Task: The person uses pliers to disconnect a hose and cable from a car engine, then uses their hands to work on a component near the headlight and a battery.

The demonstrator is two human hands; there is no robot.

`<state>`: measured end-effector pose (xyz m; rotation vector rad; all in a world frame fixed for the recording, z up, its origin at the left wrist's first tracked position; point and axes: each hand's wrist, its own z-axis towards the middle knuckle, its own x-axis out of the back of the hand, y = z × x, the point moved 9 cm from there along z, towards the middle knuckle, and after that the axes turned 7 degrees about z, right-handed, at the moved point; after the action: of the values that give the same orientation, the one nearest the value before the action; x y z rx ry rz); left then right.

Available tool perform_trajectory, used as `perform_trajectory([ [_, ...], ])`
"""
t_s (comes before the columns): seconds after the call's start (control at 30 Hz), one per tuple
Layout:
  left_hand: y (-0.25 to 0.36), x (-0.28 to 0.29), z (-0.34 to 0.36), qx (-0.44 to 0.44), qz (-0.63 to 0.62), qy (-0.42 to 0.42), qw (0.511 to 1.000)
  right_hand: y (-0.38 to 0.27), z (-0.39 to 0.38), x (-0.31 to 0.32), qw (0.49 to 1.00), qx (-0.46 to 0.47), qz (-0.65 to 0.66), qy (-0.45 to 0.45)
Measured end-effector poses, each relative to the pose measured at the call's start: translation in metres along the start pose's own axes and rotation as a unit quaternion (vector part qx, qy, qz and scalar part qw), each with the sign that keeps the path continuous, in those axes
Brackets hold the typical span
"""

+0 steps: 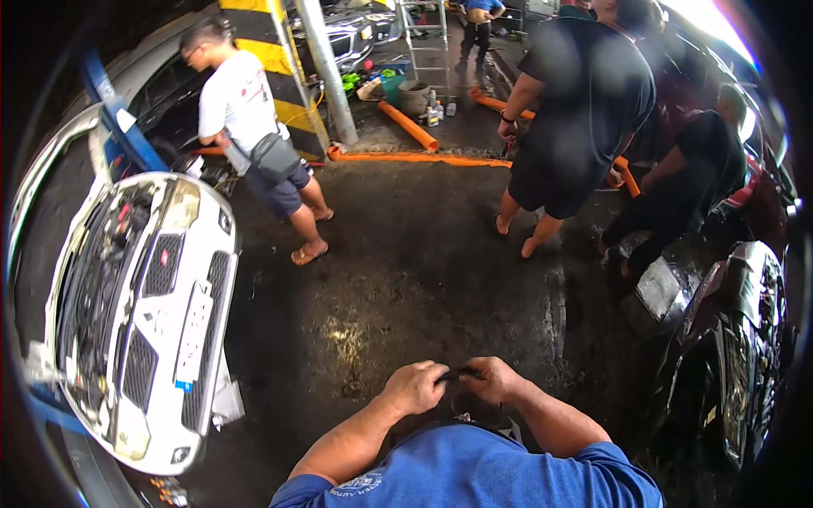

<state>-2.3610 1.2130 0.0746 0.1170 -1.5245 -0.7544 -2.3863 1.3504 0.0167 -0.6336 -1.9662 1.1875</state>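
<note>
At the bottom middle my left hand (pixel 413 388) and my right hand (pixel 495 381) are raised in front of my blue shirt, knuckles up and fingers curled round a small dark thing (pixel 450 374) between them. It looks soft or strap-like, but I cannot make out what it is. The hands are a short gap apart. Below them a dark item with a small metal piece (pixel 464 418) shows at my front, partly hidden by the shirt.
A white vehicle (pixel 178 339) with raised bonnet stands left, a dark vehicle's front (pixel 728 364) right. A person in white (pixel 246 102) is by a striped post (pixel 279 59); two in dark clothes (pixel 567 110) (pixel 694 169) are right. Orange pipes (pixel 406 127), a ladder (pixel 423 46) and containers lie behind.
</note>
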Motion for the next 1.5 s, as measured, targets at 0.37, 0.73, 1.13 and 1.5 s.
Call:
perform_trajectory([
  [0.37,-0.172,0.028,0.284,-0.006,-0.071,-0.075,0.995,-0.021,0.264,0.157,0.993,0.097,0.01,0.072],
  [0.73,-0.391,0.109,0.481,0.281,-0.343,-0.123,0.888,-0.167,0.553,0.269,0.894,0.423,-0.133,-0.069],
  [1.13,-0.479,0.21,0.871,-0.073,-0.072,-0.012,0.995,-0.1,0.856,0.483,0.995,-0.026,0.052,0.076],
  [1.5,-0.458,0.159,1.19,-0.226,-0.119,-0.23,0.939,-0.039,0.958,0.712,0.945,-0.061,0.224,0.23],
])
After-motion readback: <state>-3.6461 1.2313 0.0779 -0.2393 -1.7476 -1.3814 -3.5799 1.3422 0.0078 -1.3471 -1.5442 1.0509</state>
